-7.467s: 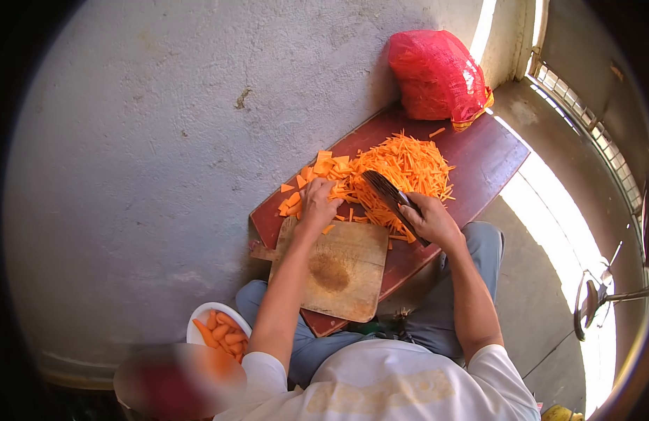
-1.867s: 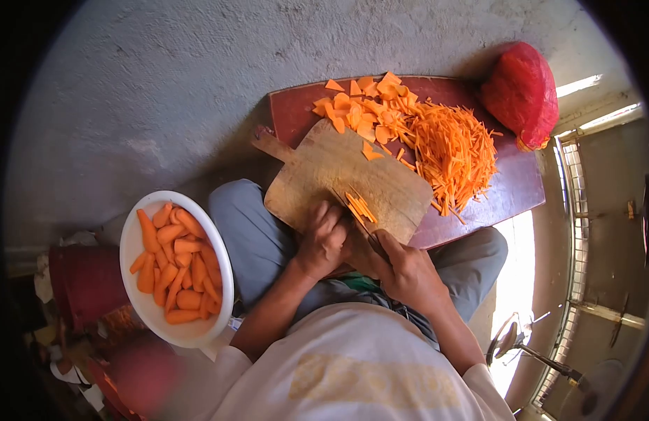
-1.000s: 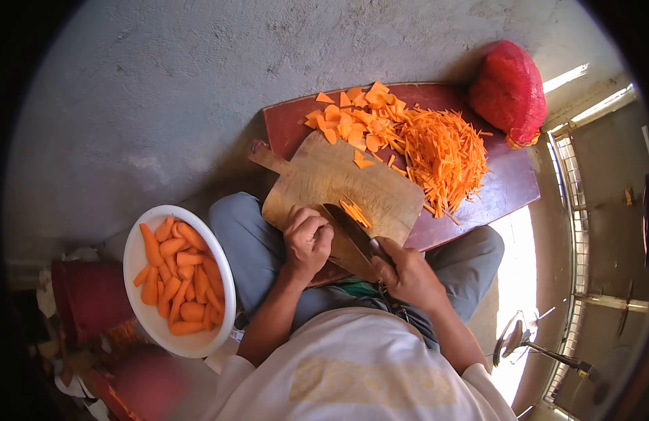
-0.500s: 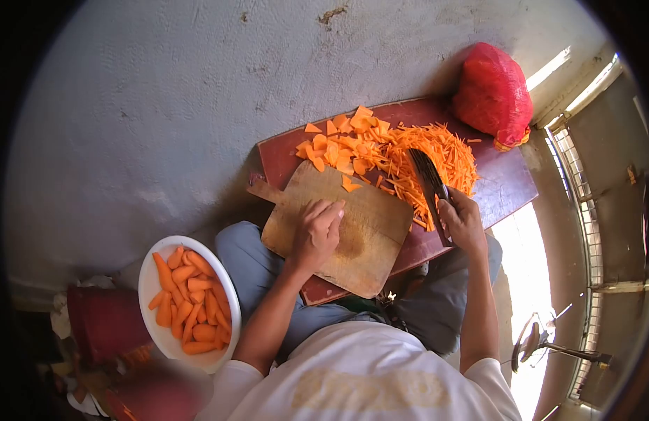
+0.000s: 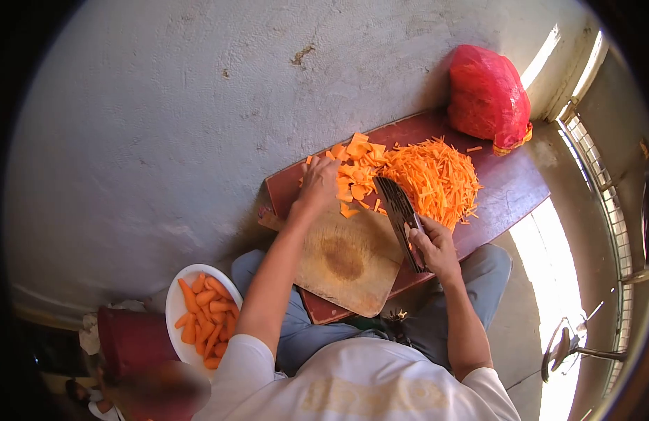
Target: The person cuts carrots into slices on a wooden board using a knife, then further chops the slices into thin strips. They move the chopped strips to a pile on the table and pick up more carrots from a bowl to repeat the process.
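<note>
My right hand (image 5: pixel 434 247) is wrapped around the dark handle of a broad knife (image 5: pixel 396 202). The blade points up and away from me, over the right edge of the wooden cutting board (image 5: pixel 317 256). My left hand (image 5: pixel 319 184) reaches past the board's far left edge, its fingers over the carrot slices (image 5: pixel 359 156); the fingertips are partly hidden among them. To the right of the slices lies a heap of carrot strips (image 5: pixel 436 179), just beyond the blade. A few carrot bits rest at the board's far edge.
A white oval basin (image 5: pixel 173 309) of whole peeled carrots (image 5: pixel 208 319) stands at my left. The board lies on a low red bench (image 5: pixel 503 175) across my legs, against a wall. A red bag (image 5: pixel 485 95) sits at its far right end. A maroon container (image 5: pixel 131 340) is behind the basin.
My left hand has gone from the middle of the board up to the carrot slices. The knife in my right hand has shifted left and toward me, nearer the board.
</note>
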A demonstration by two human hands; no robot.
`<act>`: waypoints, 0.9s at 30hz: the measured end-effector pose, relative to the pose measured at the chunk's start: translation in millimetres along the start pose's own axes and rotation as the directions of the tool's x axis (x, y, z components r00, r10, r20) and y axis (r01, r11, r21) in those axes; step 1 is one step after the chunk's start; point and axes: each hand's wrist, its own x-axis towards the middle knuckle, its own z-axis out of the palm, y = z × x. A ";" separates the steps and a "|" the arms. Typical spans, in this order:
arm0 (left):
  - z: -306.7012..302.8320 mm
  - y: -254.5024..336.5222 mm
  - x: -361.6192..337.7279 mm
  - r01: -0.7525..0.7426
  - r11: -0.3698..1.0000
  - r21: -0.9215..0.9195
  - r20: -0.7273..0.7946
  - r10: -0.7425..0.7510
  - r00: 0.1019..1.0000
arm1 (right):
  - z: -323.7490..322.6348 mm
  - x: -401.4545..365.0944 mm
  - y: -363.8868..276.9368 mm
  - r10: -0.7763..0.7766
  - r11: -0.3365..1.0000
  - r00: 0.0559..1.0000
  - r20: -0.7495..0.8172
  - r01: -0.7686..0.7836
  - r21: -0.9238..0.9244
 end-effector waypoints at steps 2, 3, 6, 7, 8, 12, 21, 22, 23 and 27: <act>6.6 -10.8 18.8 -0.004 1.000 0.013 0.108 0.003 0.994 | 1.5 -2.3 -6.0 0.023 1.000 1.000 0.005 -0.023 0.005; 4.7 -9.4 25.9 -0.008 1.000 0.017 0.161 0.005 0.987 | 2.6 -3.0 -8.8 0.034 0.999 0.999 0.005 -0.034 0.006; 6.9 -5.2 37.3 -0.027 0.996 0.089 0.344 -0.006 0.939 | 6.6 -3.9 -10.7 0.004 1.000 1.000 -0.015 -0.004 0.010; 12.2 -7.4 38.4 -0.038 0.996 0.082 0.318 0.010 0.948 | 5.5 -3.3 -9.3 0.006 1.000 1.000 -0.004 -0.006 0.010; 17.2 -9.6 38.8 -0.048 0.996 0.075 0.291 0.024 0.956 | 4.7 -2.7 -8.7 0.011 1.000 1.000 -0.002 -0.011 0.008; 7.8 -4.8 33.0 -0.090 0.992 0.086 0.251 0.066 0.966 | 5.8 -3.3 -12.8 0.012 1.000 1.000 -0.009 -0.012 -0.008; -15.2 -1.3 -8.8 -0.188 0.974 -0.122 -0.108 0.176 0.978 | 7.5 -0.3 -11.3 -0.015 0.999 0.999 -0.031 0.014 -0.030; -18.7 3.5 -15.7 -0.155 0.969 -0.193 -0.135 0.130 0.982 | 7.4 -0.1 -12.0 -0.027 0.999 0.999 -0.039 0.026 -0.035; -22.3 8.8 -26.9 -0.124 0.957 -0.264 -0.158 0.084 0.984 | 6.1 -0.1 -12.2 -0.028 0.998 0.999 -0.034 0.026 -0.053; -48.8 54.4 -89.5 -0.022 0.911 -0.412 -0.031 0.010 0.999 | 2.4 -2.7 -6.7 -0.004 0.994 1.000 -0.019 0.002 -0.105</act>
